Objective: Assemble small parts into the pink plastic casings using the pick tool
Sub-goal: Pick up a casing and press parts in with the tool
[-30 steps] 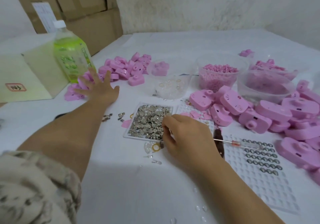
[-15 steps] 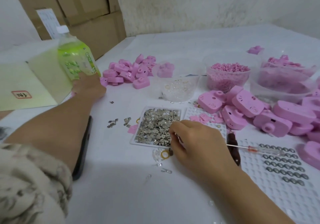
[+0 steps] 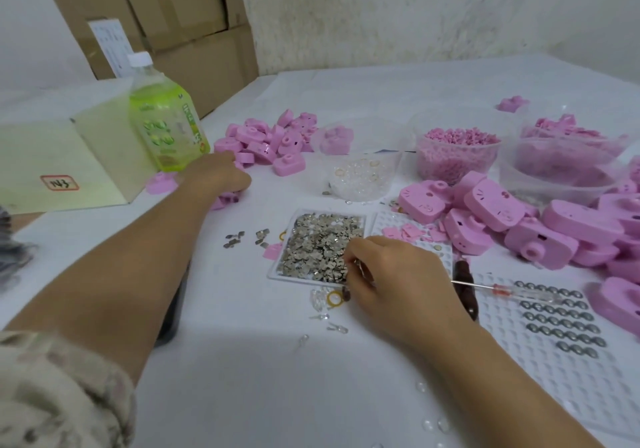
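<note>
**Hands.** The left hand [image 3: 216, 176] reaches to the far left of the desk [image 3: 242, 378], beside the green bottle [image 3: 166, 125]. Its fingers are curled down over loose small pink casings [image 3: 273, 139]; whether it grips one cannot be told. The right hand [image 3: 391, 274] sits at the near right corner of the shallow white tray [image 3: 273, 276]. Its fingers are bunched over the metal parts [image 3: 318, 243], and what they pinch, if anything, is hidden.

**Tool.** The pick tool [image 3: 502, 288] lies on the grid tray [image 3: 519, 361] just right of the right hand, held by neither hand.

**Progress.** Judged early in a cycle, with parts being gathered and no fitting under way. Larger pink casings [image 3: 491, 205] are heaped toward the right edge; which are finished cannot be told. The grid tray holds only a few rows of grey discs [image 3: 561, 316], so most cells are unfilled.
</note>
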